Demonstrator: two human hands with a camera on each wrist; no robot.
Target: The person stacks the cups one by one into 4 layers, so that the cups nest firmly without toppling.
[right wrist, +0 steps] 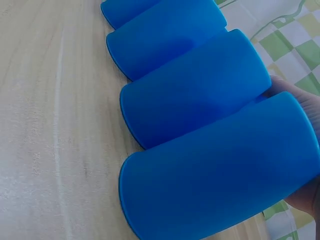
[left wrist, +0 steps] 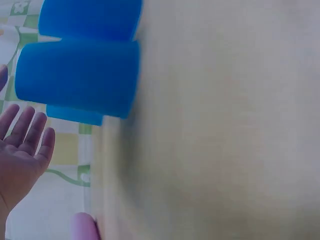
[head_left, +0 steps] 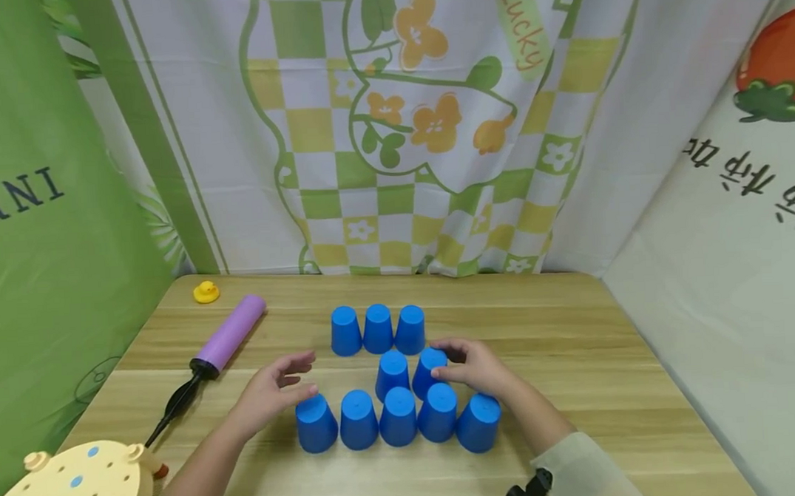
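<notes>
Several blue cups stand upside down on the wooden table in three rows. My right hand (head_left: 477,366) grips the right cup (head_left: 427,372) of the middle row, thumb in front and fingers behind. Beside it stands another middle-row cup (head_left: 393,375). Nearest my left hand (head_left: 275,392) is the leftmost front cup (head_left: 316,423); the thumb is by its top, and I cannot tell whether they touch. The left wrist view shows that hand with loosely extended fingers and nothing in it. In the right wrist view, front-row cups (right wrist: 220,175) hide most of the right hand.
Three blue cups (head_left: 377,330) form the back row. On the left lie a purple hand pump (head_left: 233,332) with a black end, a yellow rubber duck (head_left: 206,292) and a cream dotted object (head_left: 75,484). Curtains (head_left: 423,225) hang behind the table (head_left: 547,308).
</notes>
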